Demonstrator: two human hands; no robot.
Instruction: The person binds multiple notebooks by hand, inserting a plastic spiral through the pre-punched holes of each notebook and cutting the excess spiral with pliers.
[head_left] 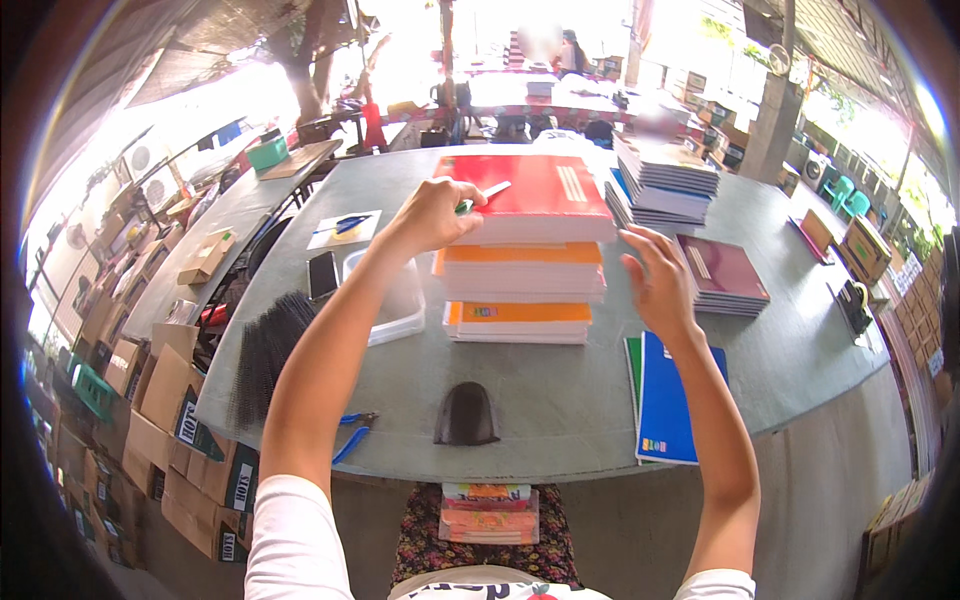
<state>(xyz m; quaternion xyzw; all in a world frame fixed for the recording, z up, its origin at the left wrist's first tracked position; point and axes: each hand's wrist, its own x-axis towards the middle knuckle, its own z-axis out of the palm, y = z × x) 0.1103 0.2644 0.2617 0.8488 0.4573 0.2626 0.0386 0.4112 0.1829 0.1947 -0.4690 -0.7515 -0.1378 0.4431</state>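
Both hands meet the red notebook [530, 190]: left hand [432, 213] clamped (tool half-hidden), right hand [657, 282] spread.

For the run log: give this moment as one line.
left hand: holds green-handled tool on red book | right hand: open beside book stack | blue notebook near table edge

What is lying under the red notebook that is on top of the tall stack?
Under the red notebook are bundles of orange-covered notebooks, down to the grey table. The left hand rests on the red cover, hiding part. How many notebooks the bundles hold cannot be seen.
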